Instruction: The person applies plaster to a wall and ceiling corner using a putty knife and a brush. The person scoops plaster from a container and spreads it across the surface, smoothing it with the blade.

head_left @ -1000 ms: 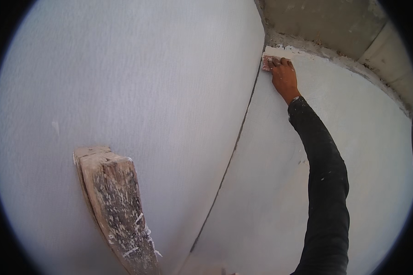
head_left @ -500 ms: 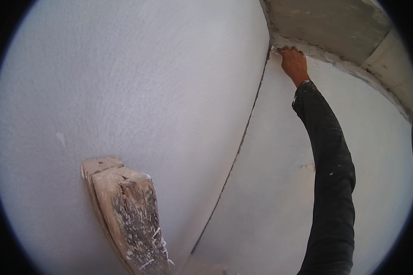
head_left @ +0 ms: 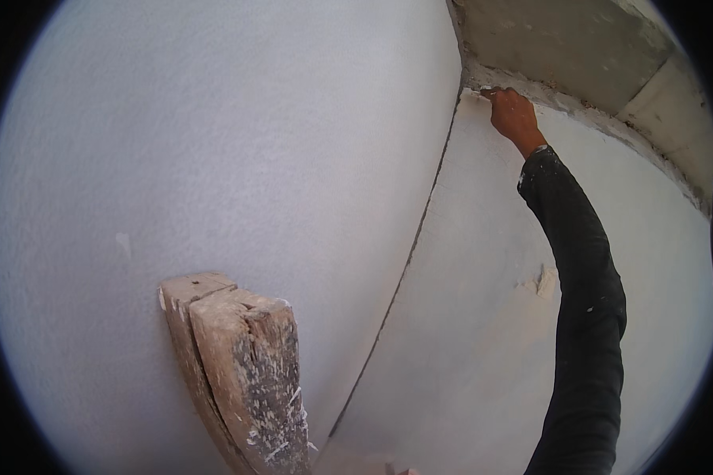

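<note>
Two white plastered walls [head_left: 238, 158] meet at an inner corner [head_left: 420, 237] and fill most of the view; the right wall [head_left: 467, 332] carries a small rough lump of plaster [head_left: 540, 282] partway down. Above it runs a bare grey ceiling [head_left: 562, 39] with a ragged unfinished strip along the joint. A plaster-spattered wooden plank [head_left: 245, 364] leans against the left wall at the bottom. The right arm, in a dark sleeve [head_left: 582, 317], reaches up, and over the last second the right hand [head_left: 515, 115] has climbed from just below the joint to the very top of the corner, so the work now seems to sit on the wall's upper edge. The hand is closed around a small tool [head_left: 487, 93] whose tip touches the plaster there. The left hand is out of view.
</note>
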A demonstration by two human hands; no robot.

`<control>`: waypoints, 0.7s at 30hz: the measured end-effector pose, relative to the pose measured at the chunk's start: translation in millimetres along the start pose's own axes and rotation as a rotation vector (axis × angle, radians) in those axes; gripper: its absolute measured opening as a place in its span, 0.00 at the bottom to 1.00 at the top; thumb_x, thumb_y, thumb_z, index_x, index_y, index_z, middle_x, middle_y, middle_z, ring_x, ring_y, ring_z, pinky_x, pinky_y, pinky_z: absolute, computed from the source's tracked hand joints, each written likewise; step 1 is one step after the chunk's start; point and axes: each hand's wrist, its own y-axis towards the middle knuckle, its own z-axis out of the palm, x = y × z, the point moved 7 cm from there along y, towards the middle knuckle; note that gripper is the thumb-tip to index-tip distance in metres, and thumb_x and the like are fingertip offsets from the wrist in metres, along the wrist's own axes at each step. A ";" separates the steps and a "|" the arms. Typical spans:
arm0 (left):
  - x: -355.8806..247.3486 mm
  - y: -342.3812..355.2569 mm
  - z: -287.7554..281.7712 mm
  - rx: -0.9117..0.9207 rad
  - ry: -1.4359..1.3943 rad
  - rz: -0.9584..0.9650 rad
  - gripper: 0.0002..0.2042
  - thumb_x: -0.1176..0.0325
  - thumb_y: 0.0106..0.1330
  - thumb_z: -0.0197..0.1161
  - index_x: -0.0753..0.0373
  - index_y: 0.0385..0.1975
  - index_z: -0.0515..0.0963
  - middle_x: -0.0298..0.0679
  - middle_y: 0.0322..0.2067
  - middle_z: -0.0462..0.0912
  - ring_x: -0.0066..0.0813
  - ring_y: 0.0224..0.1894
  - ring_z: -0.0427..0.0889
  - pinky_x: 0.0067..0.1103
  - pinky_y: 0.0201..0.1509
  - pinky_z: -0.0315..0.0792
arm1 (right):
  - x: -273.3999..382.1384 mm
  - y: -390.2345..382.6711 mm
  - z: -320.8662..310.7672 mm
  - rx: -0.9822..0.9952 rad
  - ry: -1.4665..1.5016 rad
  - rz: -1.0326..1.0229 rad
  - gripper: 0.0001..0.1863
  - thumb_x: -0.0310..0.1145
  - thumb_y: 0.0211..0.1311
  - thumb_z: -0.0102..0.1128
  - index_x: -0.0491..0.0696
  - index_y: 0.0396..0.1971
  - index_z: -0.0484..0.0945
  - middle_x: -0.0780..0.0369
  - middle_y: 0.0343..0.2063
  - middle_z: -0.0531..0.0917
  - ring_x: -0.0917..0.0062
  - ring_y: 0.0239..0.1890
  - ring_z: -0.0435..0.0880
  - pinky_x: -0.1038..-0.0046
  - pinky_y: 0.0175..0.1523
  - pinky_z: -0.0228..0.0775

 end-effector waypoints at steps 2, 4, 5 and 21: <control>1.3 1.5 -0.3 -0.001 -0.004 0.000 0.46 0.56 0.55 0.81 0.55 0.73 0.62 0.44 0.60 0.76 0.39 0.65 0.76 0.44 0.70 0.71 | 8.4 6.1 11.9 -0.044 -0.007 -0.063 0.24 0.21 0.62 0.59 0.59 0.53 0.90 0.58 0.42 0.90 0.64 0.49 0.88 0.61 0.59 0.80; -0.9 0.8 -1.2 -0.005 0.001 0.000 0.46 0.57 0.54 0.81 0.55 0.73 0.62 0.44 0.61 0.76 0.39 0.65 0.76 0.44 0.70 0.70 | 20.2 5.5 19.5 -0.050 -0.032 -0.110 0.24 0.21 0.63 0.58 0.58 0.55 0.89 0.60 0.46 0.90 0.65 0.52 0.87 0.61 0.60 0.79; -0.4 1.5 -1.4 -0.006 0.003 -0.001 0.47 0.57 0.54 0.81 0.55 0.73 0.62 0.44 0.61 0.76 0.39 0.65 0.76 0.44 0.70 0.70 | 24.0 4.2 24.9 -0.033 -0.061 -0.130 0.24 0.21 0.63 0.57 0.57 0.56 0.88 0.61 0.48 0.89 0.65 0.53 0.86 0.60 0.61 0.79; 5.2 1.7 -3.3 -0.050 0.030 0.000 0.52 0.59 0.49 0.85 0.55 0.75 0.59 0.44 0.63 0.74 0.39 0.67 0.74 0.44 0.70 0.70 | 115.4 -160.3 19.5 0.082 0.065 -0.304 0.18 0.23 0.63 0.61 0.44 0.53 0.86 0.60 0.48 0.85 0.68 0.52 0.80 0.64 0.61 0.73</control>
